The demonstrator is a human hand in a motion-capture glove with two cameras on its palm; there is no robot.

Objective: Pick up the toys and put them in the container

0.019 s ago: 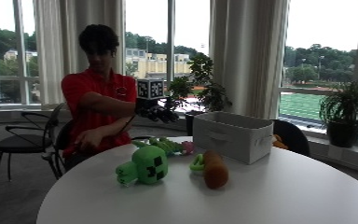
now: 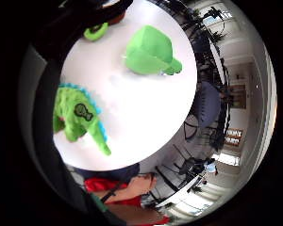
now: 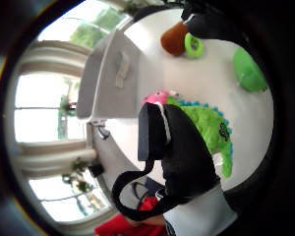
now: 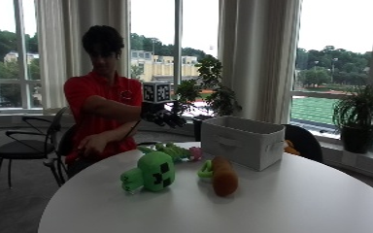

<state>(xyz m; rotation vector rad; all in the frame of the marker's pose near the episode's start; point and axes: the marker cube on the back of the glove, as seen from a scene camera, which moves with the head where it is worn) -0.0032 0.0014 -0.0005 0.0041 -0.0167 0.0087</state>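
Standing in a window-lined room, the round white table [image 4: 290, 204] carries a blocky green toy [image 4: 153, 174], a green dinosaur toy [image 4: 170, 151] near its edge, a brown toy [image 4: 223, 175] and the white container [image 4: 243, 141]. The grip [image 4: 164, 116] hovers above them, fingers relaxed, holding nothing.

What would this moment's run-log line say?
gloved right hand: raised above toys, holding nothing | green dinosaur, block-head plush, brown toy: on table | container: upright
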